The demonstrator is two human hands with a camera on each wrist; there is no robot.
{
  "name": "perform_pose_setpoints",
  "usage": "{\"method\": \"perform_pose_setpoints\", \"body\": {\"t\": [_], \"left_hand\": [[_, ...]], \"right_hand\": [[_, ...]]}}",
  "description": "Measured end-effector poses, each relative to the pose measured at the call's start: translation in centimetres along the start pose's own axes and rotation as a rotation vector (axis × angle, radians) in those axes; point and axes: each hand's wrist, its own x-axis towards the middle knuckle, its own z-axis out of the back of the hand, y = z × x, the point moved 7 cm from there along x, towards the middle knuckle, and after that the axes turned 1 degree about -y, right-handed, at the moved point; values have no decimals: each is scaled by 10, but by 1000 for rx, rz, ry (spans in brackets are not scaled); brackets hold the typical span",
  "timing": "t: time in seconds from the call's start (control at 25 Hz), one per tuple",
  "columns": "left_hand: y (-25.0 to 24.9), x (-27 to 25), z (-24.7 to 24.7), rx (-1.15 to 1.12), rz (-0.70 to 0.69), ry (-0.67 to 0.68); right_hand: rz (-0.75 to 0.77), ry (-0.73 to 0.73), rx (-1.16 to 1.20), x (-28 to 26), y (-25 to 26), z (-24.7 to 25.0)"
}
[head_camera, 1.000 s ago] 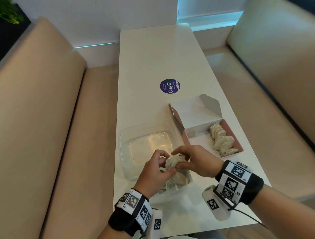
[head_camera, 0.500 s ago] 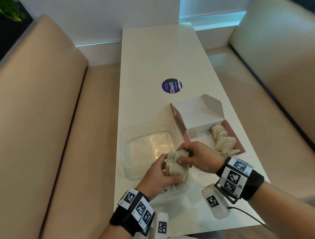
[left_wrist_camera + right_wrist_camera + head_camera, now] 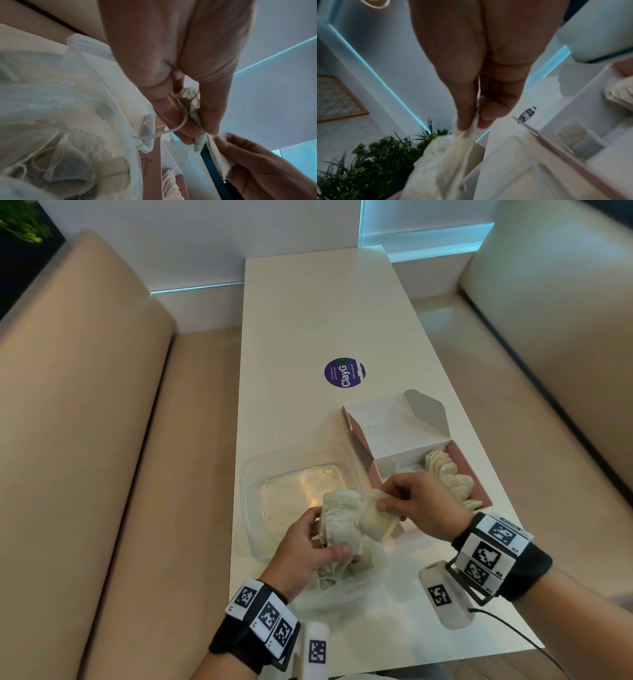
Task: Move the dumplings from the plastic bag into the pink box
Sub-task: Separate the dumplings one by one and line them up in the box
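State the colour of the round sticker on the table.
Dark purple with white lettering; the round sticker on the table shows best in the head view.

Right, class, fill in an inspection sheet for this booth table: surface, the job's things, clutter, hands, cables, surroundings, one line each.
Surface: white table carrying a round purple sticker.
Job's things: pink box open, lid up, a row of dumplings along its right side; plastic bag at the near edge; more dumplings lifted above it.
Clutter: clear plastic container left of the box.
Hands: left hand grips a clump of dumplings; right hand pinches one dumpling off it.
Cables: black cable runs from the right wrist.
Surroundings: beige benches both sides, green plant far left.
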Motion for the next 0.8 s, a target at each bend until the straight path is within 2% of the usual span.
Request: {"method": "perform_pose_setpoints", "body": {"t": [0.04,0.16,0.24,0.36,0.48,0.56,0.8], "left_hand": [[-1,0,4,12,1,-26],[-1,3,10,77,-7,-64],[-3,4,8,125,-14,-52],[-4,3,-3,199,-27,-12],[-7,-1,-14,217,-44,17],[-9,-2,-16,234,-51,19],[-11,-7,-20,271,-51,23]], "right_hand": [[32,62,-63,-3,5,2],[88,371,-168,-20,23,-12],[132,444,-181,-25,32,-25],[193,287,-207,-14,35,-32],[176,93,-165,-7,29,-32],[177,32,-166,-7,25,-33],[104,176,-193,-5,15,-41]]}}
